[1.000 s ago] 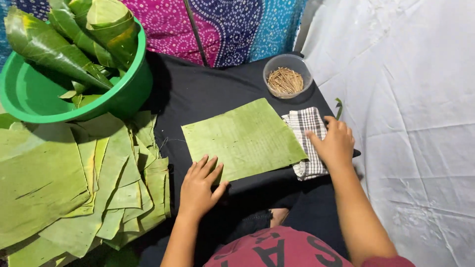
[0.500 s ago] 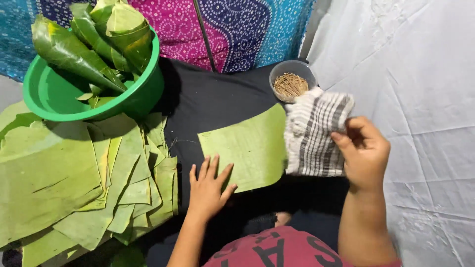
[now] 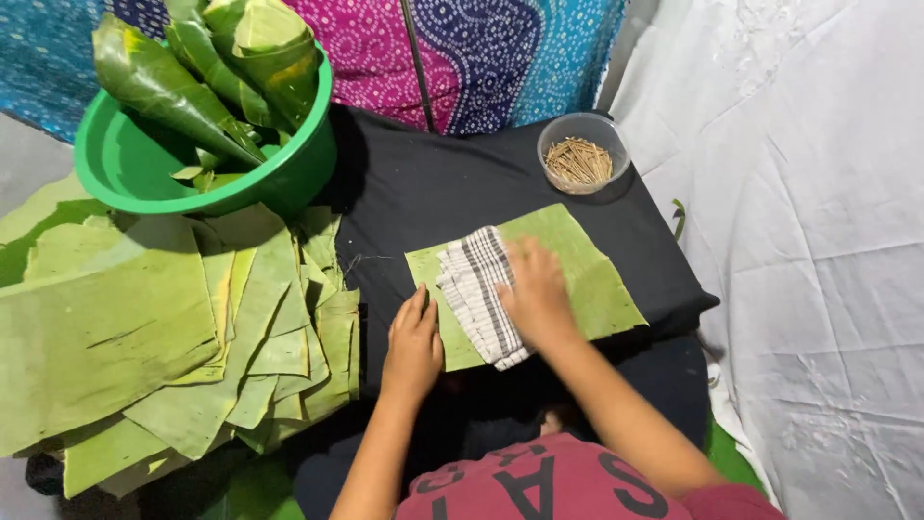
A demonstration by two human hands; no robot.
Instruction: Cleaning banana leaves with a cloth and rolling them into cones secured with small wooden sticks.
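A cut green banana leaf piece (image 3: 587, 274) lies flat on a black cloth-covered surface (image 3: 433, 183). My right hand (image 3: 536, 294) presses a white checked cloth (image 3: 476, 294) onto the leaf's left half; the hand is blurred by motion. My left hand (image 3: 414, 342) rests flat with fingers together on the leaf's near-left corner, holding it down.
A green plastic basin (image 3: 207, 169) at top left holds rolled leaf cones. A stack of cut leaf pieces (image 3: 144, 327) spreads over the left. A small clear bowl of thin sticks (image 3: 582, 154) stands at the far edge. White sheet (image 3: 808, 241) covers the right.
My right hand picked the checked cloth up from the leaf's right side, lifted it, and now has it down on the leaf, moved left. My left hand stayed at the leaf's near-left corner.
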